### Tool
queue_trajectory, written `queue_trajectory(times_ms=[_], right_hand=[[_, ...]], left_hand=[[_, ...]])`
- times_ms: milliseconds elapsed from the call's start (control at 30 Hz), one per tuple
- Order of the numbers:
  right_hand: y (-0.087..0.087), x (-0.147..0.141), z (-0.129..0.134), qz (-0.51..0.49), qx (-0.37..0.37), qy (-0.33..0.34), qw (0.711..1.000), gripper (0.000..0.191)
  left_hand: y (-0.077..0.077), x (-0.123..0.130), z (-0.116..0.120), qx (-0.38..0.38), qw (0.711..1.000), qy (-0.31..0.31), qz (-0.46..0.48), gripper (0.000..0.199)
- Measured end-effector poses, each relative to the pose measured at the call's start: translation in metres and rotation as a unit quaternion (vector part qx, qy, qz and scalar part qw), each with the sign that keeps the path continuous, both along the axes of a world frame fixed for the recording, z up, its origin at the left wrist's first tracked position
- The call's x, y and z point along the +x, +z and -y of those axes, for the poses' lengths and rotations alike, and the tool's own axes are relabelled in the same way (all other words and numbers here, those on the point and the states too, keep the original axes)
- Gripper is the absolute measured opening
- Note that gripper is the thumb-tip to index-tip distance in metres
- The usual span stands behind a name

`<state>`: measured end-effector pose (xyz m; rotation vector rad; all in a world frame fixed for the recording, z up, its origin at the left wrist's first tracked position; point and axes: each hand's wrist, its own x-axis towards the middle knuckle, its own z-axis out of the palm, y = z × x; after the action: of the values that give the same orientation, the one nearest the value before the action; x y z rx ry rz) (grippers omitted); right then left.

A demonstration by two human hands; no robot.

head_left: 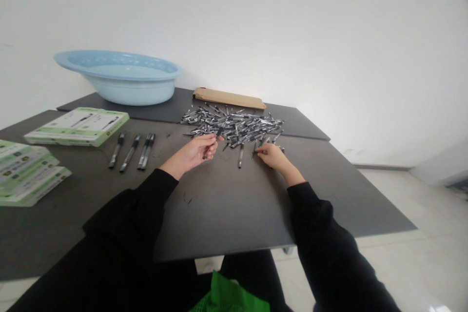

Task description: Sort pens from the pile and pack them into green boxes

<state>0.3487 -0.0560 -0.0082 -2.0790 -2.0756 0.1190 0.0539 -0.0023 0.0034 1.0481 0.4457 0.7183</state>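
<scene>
A wide heap of pens point(241, 126), clear with black parts, covers the middle of the dark table. At its near left edge my left hand point(199, 151) is closed around a pen point(220, 131) whose black end sticks up past the fingers. My right hand point(271, 154) rests low at the heap's front right, its fingertips pinched on a pen point(255, 148) lying there. Between the hands, one pen point(240, 156) points toward me. Left of my left hand several pens lie in line, among them a single pen point(129, 153) and a close pair point(146, 151).
A light blue basin point(135, 88) stands at the back left. Behind the heap lies a long brown cardboard piece point(230, 98). A white and green pen box point(76, 126) and some flattened cartons point(29, 173) occupy the left side. The table point(226, 214) ends close to my body.
</scene>
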Motion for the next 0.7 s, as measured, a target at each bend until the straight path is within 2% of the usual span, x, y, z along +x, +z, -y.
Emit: queue_trajectory(times_ms=[167,333,500,700], right_hand=[[0.0,0.0,0.003,-0.002,0.01,0.017,1.0,0.027],[-0.004,0.0,0.002,-0.026,0.019,-0.002,0.999,0.026],[0.005,0.004,0.009,-0.032,0.029,-0.009,0.999,0.026],[0.011,0.006,0.018,-0.066,-0.011,-0.007,0.998,0.021]], left_hand=[[-0.003,0.001,-0.001,0.009,1.0,-0.002,-0.008,0.014],[-0.003,0.001,0.0,0.012,1.0,-0.002,-0.013,0.014],[-0.001,0.002,0.002,0.015,1.0,0.001,-0.014,0.013],[-0.002,0.003,0.002,0.019,1.0,-0.007,-0.02,0.014]])
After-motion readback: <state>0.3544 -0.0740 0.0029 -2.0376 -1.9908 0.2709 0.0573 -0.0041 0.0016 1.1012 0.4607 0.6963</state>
